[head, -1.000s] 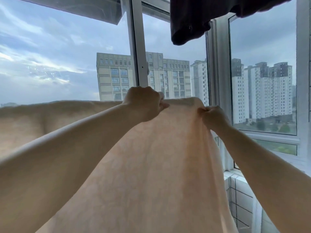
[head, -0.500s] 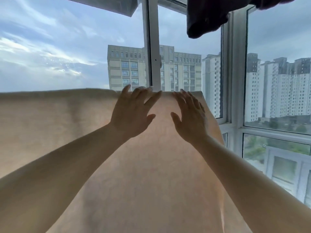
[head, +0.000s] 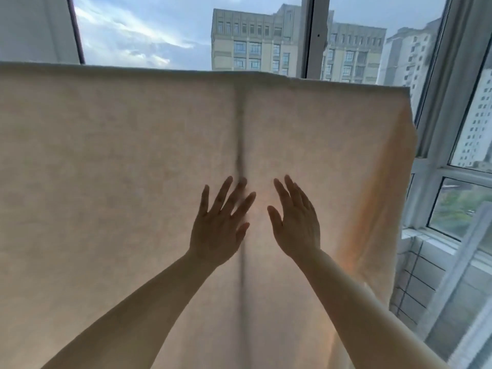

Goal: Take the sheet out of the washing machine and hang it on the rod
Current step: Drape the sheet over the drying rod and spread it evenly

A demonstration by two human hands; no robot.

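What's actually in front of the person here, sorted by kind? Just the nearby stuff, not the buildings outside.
Hands: 2, the left hand and the right hand, both open with fingers spread in front of the cloth
Sheets: 1, a pale peach sheet draped over a line
Window frames: 1, a white window frame at right
Total: 4

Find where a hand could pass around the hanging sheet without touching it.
Free: above the sheet's top edge, before the window; and right of its right edge, beside the window frame. Crowded: the middle, where left hand and right hand spread open.
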